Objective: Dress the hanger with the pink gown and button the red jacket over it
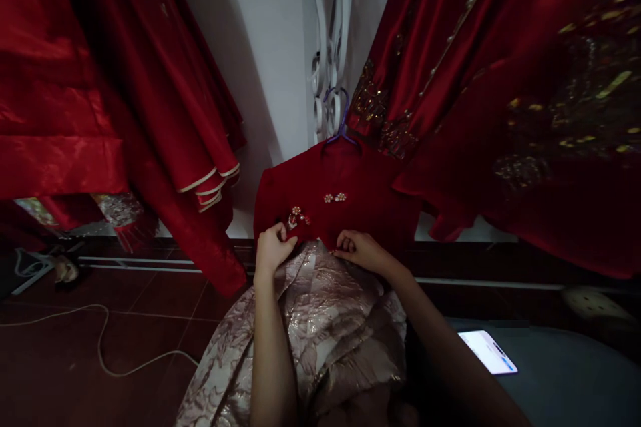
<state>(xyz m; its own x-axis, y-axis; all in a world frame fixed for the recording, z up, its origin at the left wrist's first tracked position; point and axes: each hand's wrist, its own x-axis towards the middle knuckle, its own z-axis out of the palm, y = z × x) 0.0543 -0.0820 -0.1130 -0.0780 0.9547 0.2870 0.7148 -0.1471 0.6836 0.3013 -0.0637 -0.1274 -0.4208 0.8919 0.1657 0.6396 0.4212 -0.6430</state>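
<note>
2 hands pinch the red jacket's front edges, a gap between.

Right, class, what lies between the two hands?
In the head view, the top of the patterned fabric, with the red jacket behind it.

No lettering or numbers can be read

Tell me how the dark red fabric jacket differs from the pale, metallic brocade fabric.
The dark red fabric jacket is mostly plain, with small jewelled ornaments; the pale, metallic brocade fabric is patterned all over. The jacket hangs from a purple plastic-looking hanger; the brocade spreads below it in the picture, in glinting folds. Both are cloth.
</note>
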